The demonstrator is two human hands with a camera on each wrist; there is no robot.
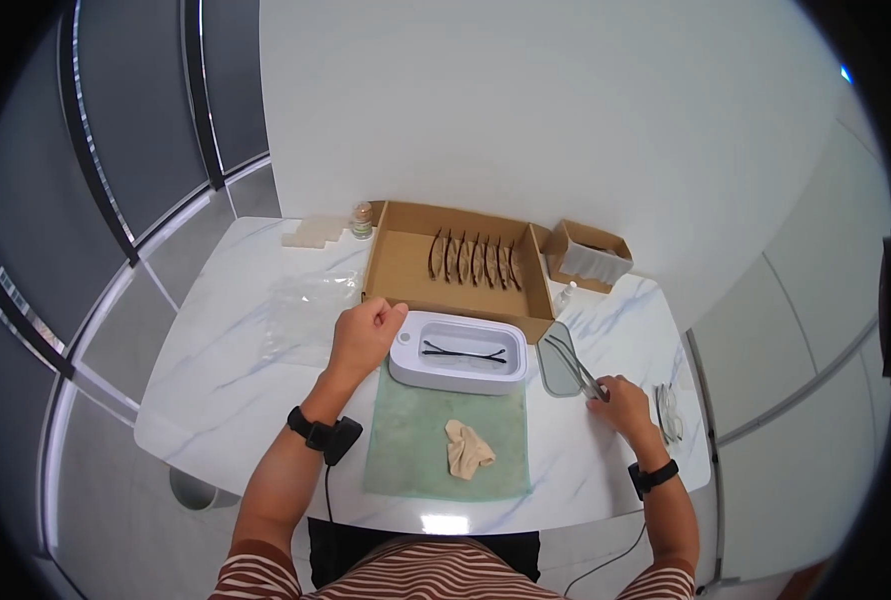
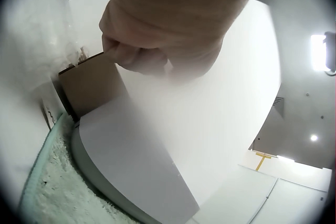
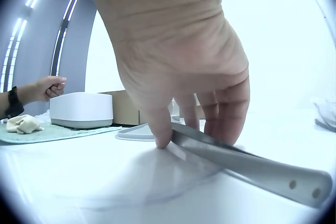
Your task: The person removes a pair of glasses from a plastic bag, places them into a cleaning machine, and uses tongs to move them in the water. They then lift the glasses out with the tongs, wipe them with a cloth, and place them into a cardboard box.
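Note:
My right hand (image 1: 623, 408) pinches silver metal tongs (image 1: 578, 362) between thumb and fingers, low over the table; the right wrist view shows their rounded rear end (image 3: 310, 186) pointing right. Curled into a fist, my left hand (image 1: 364, 338) is at the left end of a white cleaner tub (image 1: 446, 379), with nothing visible in it; whether it touches the tub is unclear. Two thin dark curved pieces (image 1: 466, 354) lie crossed inside the tub. Beside the tongs is a grey lid-like tray (image 1: 558, 376).
A cardboard box (image 1: 391, 250) behind the tub holds several dark curved pieces. A beige cloth (image 1: 468, 450) lies on a green mat (image 1: 401, 460). Around them are a plastic bag (image 1: 306, 320), a jar (image 1: 362, 221), a small bottle (image 1: 565, 297), a smaller box (image 1: 591, 262) and clear eyewear-like items (image 1: 670, 414).

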